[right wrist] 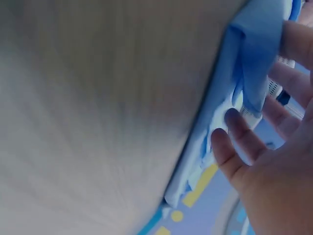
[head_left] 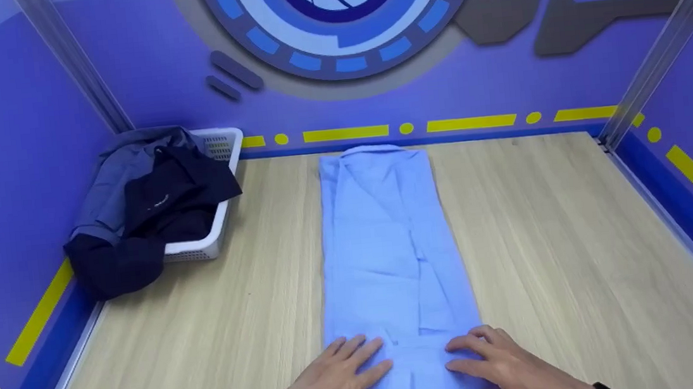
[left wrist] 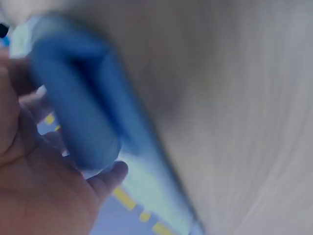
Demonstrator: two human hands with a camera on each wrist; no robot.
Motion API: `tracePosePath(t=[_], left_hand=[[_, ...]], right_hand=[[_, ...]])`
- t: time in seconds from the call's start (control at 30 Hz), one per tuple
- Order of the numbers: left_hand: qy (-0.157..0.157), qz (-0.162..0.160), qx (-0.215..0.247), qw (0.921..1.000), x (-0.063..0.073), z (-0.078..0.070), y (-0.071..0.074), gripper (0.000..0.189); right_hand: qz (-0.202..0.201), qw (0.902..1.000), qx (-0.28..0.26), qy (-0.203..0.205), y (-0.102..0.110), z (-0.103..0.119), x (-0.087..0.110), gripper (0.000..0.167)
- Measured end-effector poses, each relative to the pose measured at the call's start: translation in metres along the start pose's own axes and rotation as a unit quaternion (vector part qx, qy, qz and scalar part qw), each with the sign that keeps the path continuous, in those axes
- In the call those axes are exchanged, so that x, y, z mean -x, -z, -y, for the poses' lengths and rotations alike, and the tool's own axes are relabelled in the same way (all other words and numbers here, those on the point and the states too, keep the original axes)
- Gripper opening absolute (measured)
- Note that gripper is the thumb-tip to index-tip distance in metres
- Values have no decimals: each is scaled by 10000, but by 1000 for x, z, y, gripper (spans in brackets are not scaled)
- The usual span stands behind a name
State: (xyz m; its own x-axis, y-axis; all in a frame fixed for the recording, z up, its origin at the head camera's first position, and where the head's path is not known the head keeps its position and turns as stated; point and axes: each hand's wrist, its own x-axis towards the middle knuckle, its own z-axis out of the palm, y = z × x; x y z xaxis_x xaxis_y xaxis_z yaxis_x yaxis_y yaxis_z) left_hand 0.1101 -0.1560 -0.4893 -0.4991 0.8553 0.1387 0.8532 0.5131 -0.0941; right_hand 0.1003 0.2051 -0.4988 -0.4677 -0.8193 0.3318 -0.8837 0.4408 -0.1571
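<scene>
A light blue cloth garment (head_left: 376, 236), folded into a long narrow strip, lies lengthwise on the table. At its near end a section is doubled back over the rest. My left hand (head_left: 335, 376) rests on the left side of this folded section, fingers spread and fairly straight. On the right side, the fingertips of my right hand (head_left: 509, 360) touch the cloth, fingers apart and slightly bent. The left wrist view shows the blurred thick fold (left wrist: 78, 98) against my left fingers, partly hiding them. A loose corner (right wrist: 257, 63) of cloth overlaps my right fingertips in the right wrist view.
A white plastic basket (head_left: 222, 222) stands at the back left, with dark clothes (head_left: 174, 192) heaped in it and hanging over its side. Purple-blue walls (head_left: 470, 87) enclose the wooden table (head_left: 547, 232) at the back and both sides.
</scene>
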Motion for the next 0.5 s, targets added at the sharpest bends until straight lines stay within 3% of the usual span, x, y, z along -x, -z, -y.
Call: tracePosePath(t=[0.13, 0.2, 0.3, 0.4, 0.5], left_hand=[[-214, -800, -288, 9961, 3, 0, 7, 47], [-383, -963, -202, 9944, 6, -2, 7, 37], [-419, -893, 185, 9950, 13, -3, 7, 32], [-222, -764, 456, 9958, 19, -3, 6, 42], [-110, -770, 459, 9959, 24, -3, 3, 56]], right_hand=[[56, 9997, -220, 127, 10, 1, 1, 53], [108, 9995, -262, 156, 12, 2, 2, 44], [237, 9995, -121, 175, 13, 2, 5, 32], [413, 9987, 213, 195, 10, 3, 9, 60], [472, 9972, 511, 288, 6, 4, 13, 73]])
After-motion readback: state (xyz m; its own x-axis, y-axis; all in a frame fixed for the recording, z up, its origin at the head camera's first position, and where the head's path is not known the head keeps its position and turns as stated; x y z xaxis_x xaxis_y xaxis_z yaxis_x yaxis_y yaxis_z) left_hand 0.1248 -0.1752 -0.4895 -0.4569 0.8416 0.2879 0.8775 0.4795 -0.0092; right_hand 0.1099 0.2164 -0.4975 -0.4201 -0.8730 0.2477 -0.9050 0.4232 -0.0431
